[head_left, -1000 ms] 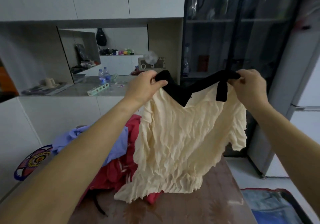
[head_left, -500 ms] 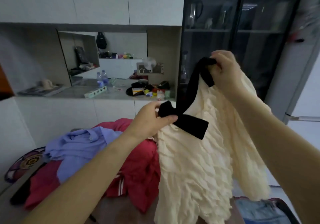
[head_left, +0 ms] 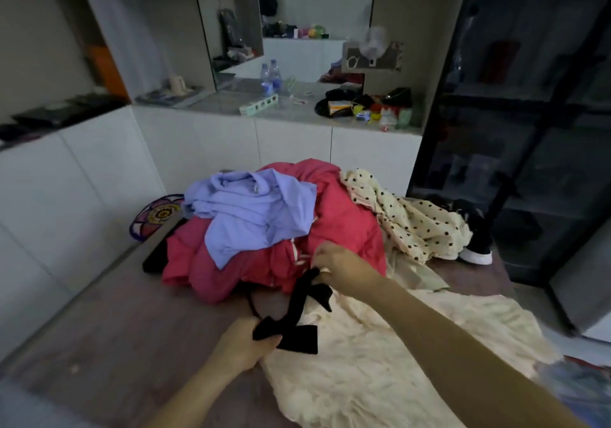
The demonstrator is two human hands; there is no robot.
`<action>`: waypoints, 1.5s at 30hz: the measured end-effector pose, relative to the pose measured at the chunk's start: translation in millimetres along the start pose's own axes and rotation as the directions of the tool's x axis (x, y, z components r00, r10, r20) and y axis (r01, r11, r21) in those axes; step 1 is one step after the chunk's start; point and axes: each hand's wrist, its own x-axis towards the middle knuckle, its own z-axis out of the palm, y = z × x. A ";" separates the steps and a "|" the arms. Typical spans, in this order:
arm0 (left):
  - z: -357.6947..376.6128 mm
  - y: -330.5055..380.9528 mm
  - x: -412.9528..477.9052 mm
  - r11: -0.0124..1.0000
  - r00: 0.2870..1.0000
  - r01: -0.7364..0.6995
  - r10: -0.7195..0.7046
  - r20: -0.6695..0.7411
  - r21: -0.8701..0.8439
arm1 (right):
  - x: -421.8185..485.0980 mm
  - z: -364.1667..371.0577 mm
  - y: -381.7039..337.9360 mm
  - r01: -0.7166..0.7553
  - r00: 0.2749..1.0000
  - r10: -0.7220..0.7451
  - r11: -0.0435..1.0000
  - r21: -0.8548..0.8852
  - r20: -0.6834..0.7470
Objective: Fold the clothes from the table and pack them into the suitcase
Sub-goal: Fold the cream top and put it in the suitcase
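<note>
Low right, the suitcase [head_left: 591, 365] is cut off and blurred, with something blue inside. My left hand [head_left: 246, 345] clenches the black collar [head_left: 297, 338] of the crinkled cream top [head_left: 380, 361], which lies on the wooden table [head_left: 132, 345]. My right hand [head_left: 344, 269] pinches the collar's far end. Beyond, a lilac shirt [head_left: 254, 213] lies on a red garment [head_left: 347, 222], beside polka-dot fabric [head_left: 420, 226].

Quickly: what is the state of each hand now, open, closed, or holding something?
Left hand: closed, gripping the black collar of the cream blouse.
Right hand: closed, pinching the same collar's far end.
</note>
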 end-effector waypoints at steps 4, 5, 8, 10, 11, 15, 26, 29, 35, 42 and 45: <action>-0.8 -43.6 -7.2 0.991 0.991 0.134 -0.134 0.013 0.007 | 21.9 42.1 -20.6 0.097 0.995 -0.097 0.995 0.028 0.003; -1.2 -52.3 -6.9 0.985 0.984 0.173 -0.174 0.030 0.017 | 24.7 45.2 -21.4 0.101 0.995 -0.100 0.995 0.022 -0.021; 1.0 -66.0 -1.1 0.973 0.975 0.218 -0.221 0.035 0.079 | 18.0 43.5 -6.1 0.086 0.991 -0.081 0.995 0.045 -0.109; 4.5 -59.3 2.8 0.969 0.984 0.175 -0.166 -0.063 0.172 | -9.0 40.6 12.5 -0.034 0.994 0.044 0.995 0.097 -0.101; 6.3 -50.3 2.6 0.969 0.988 0.134 -0.115 -0.104 0.206 | -29.3 40.0 23.6 -0.091 0.989 0.102 0.991 0.102 -0.108; 26.0 3.6 -7.2 0.958 0.977 -0.209 0.198 0.076 0.197 | -139.0 47.6 59.3 -0.276 0.937 0.290 0.957 0.093 -0.195; 127.5 8.4 -19.6 0.425 0.604 -0.781 0.323 0.729 0.458 | -292.3 92.5 77.2 -0.459 0.881 0.473 0.868 -0.190 0.028; 129.8 5.4 -18.1 0.376 0.666 -0.745 0.376 0.643 0.551 | -290.7 93.1 82.4 -0.502 0.837 0.544 0.806 -0.314 0.057; 132.4 20.5 -25.7 0.843 0.798 -0.499 0.357 0.485 0.200 | -282.4 84.3 92.8 -0.559 0.829 0.547 0.799 -0.222 -0.117; 114.1 51.8 -38.3 0.975 0.782 -0.193 0.220 0.584 -0.108 | -295.5 15.3 100.5 -0.576 0.751 0.541 0.817 -0.025 0.380; 114.1 59.4 -31.7 0.984 0.883 -0.156 0.177 0.434 -0.084 | -299.1 12.5 112.5 -0.611 0.750 0.616 0.785 -0.103 0.242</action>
